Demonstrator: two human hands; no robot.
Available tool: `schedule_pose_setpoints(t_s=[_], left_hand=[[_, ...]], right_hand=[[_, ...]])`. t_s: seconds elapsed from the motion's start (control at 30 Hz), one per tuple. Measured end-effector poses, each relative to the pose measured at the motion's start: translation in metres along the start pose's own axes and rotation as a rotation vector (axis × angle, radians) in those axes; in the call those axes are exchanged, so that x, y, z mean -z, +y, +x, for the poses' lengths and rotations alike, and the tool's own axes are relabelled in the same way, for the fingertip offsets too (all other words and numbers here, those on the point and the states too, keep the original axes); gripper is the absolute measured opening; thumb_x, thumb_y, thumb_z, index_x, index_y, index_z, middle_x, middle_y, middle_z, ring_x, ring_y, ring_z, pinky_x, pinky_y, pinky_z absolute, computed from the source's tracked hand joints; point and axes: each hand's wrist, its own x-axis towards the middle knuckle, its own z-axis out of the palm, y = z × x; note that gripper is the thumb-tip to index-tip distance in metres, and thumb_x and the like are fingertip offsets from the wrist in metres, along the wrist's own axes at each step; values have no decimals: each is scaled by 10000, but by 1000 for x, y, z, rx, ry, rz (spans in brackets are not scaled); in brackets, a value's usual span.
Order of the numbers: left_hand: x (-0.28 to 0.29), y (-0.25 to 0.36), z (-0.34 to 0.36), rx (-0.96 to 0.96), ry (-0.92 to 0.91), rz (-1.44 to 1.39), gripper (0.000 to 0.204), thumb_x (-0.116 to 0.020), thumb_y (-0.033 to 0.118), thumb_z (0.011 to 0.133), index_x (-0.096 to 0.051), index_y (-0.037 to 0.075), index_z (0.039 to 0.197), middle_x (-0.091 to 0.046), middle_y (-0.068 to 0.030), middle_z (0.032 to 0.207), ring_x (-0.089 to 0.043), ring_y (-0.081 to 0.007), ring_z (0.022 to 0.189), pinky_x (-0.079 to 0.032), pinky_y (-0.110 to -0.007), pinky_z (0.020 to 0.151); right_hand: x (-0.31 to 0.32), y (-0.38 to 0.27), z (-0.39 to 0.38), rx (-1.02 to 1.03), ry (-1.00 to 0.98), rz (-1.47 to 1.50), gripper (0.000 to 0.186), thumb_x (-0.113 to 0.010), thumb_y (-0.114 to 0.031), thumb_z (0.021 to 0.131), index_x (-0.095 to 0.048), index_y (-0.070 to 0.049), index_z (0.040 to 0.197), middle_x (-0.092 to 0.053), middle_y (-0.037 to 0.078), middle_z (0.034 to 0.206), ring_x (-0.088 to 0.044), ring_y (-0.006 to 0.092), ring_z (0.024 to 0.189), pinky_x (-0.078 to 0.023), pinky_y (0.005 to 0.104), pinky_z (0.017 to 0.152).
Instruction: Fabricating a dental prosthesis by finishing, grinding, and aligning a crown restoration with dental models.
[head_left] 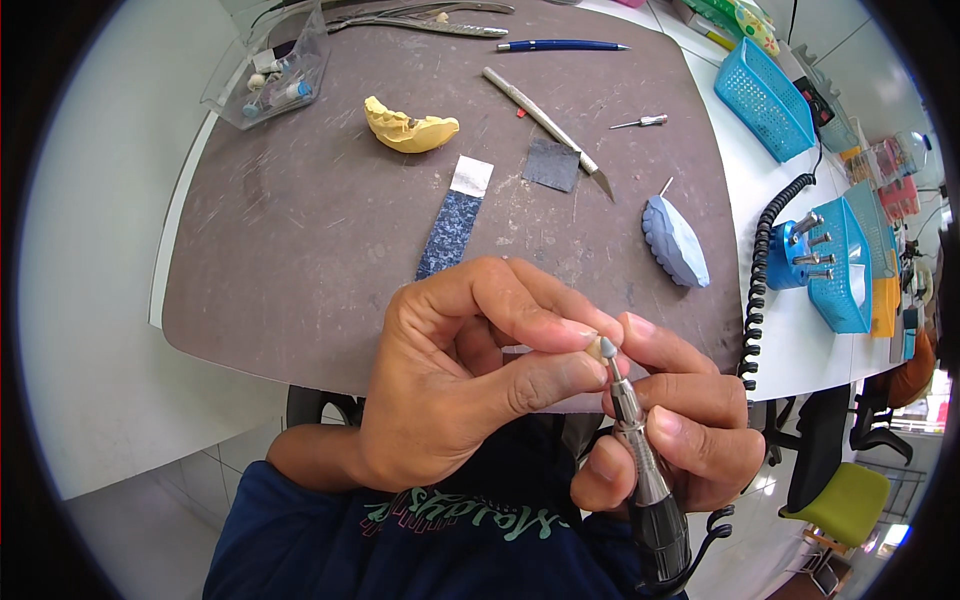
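Observation:
Near the table's front edge, my left hand [470, 370] pinches a small off-white piece [596, 349] between thumb and fingertips; the fingers hide most of it. My right hand [690, 420] is closed round a silver and black rotary handpiece [645, 460], which points up and slightly left. Its grey-blue, cone-shaped grinding tip [608, 348] lies right beside the off-white piece; whether they touch I cannot tell. Beyond my hands lie a yellow dental model [411, 128], a blue dental model [676, 243] and a blue-and-white strip [452, 225].
A craft knife [540, 120] lies by a dark grey square [551, 164]. Farther back are a blue pen [562, 45], pliers [420, 22] and a clear tray [275, 80]. At right, a coiled black cord [762, 270] runs beside a blue bur holder [790, 255] and blue baskets [765, 98].

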Motion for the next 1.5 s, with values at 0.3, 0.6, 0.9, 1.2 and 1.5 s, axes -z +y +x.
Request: schedule_pose_setpoints(t_s=[0.3,0.6,0.9,1.2,1.5], left_hand=[[0,0,0,-2,0,-4,189,-640,-70,872,-550,87,929,-615,-122,992,-685,-198,885,-591,-338,812],[0,0,1,-9,-11,8,192,-636,-74,873,-551,87,934,-610,-122,985,-684,-198,887,-595,-334,801],[-1,0,0,3,3,-15,188,-636,-75,872,-551,82,932,-606,-126,990,-695,-206,873,-614,-331,771],[1,-2,1,-29,-20,18,197,-634,-85,868,-554,81,935,-604,-124,997,-695,-208,893,-610,-337,798],[1,-2,0,-22,-23,12,194,-632,-88,867,-554,77,932,-602,-126,1003,-696,-216,908,-616,-345,802]], right_hand=[[-1,1,-1,19,9,-9,346,-815,-136,786,-566,11,975,-643,154,774,-716,373,819,-621,444,762],[0,3,-1,40,13,-14,345,-814,-137,788,-566,14,972,-640,151,767,-717,363,801,-621,444,764],[4,2,1,39,-49,1,354,-815,-138,786,-556,13,974,-640,149,767,-716,361,818,-626,439,761],[2,1,2,19,-17,-6,344,-804,-142,797,-553,14,971,-646,151,774,-716,360,833,-623,442,770],[3,2,1,27,-29,12,337,-806,-129,797,-562,22,973,-647,156,783,-715,367,838,-620,443,776]])
